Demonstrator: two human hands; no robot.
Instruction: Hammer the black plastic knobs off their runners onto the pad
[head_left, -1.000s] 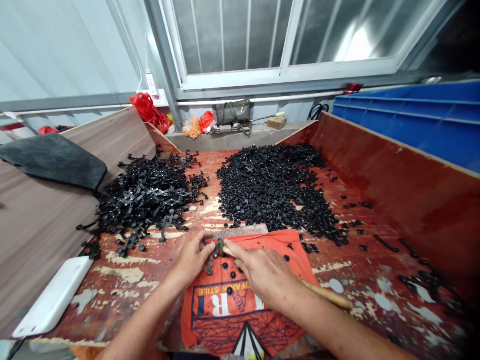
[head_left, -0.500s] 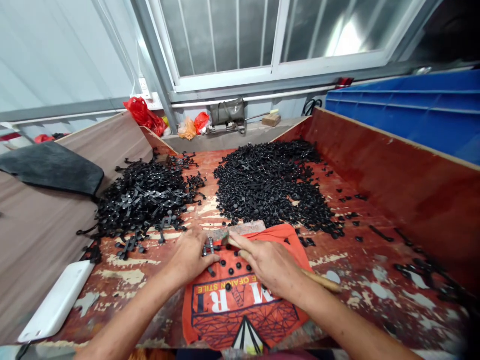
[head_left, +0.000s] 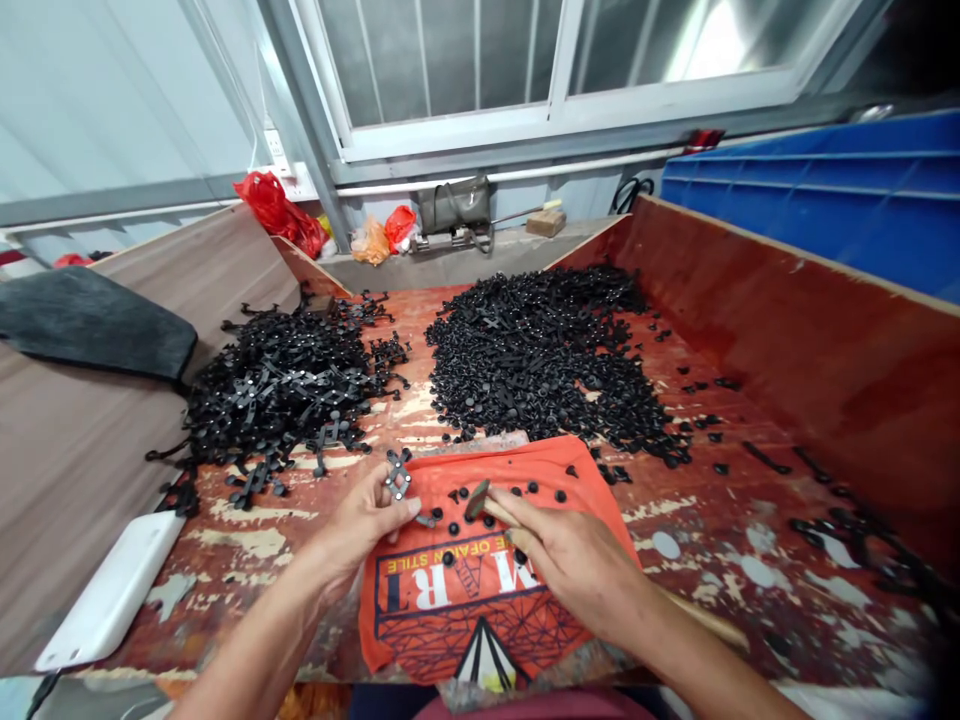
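Between its fingers and thumb, my left hand (head_left: 360,525) holds a black linked part (head_left: 398,476) at the left edge of the orange cloth. My right hand (head_left: 574,555) is wrapped round the wooden handle of a hammer (head_left: 478,499), whose small metal head is over the cloth. Several small black round pieces (head_left: 448,558) lie scattered on the orange cloth (head_left: 427,640), which has printed letters. A grey slab shows a little behind the cloth's far edge.
A pile of black linked parts (head_left: 277,390) lies at the left, a larger pile of small black pieces (head_left: 525,350) at the centre. A white power bank (head_left: 112,595) is at the front left. Wooden boards (head_left: 810,340) flank the table; a blue crate (head_left: 817,210) stands at right.
My left hand has moved left and turned, raising the black linked part off the cloth. My right hand has shifted slightly right and down with the hammer. Small pieces on the cloth lie differently.
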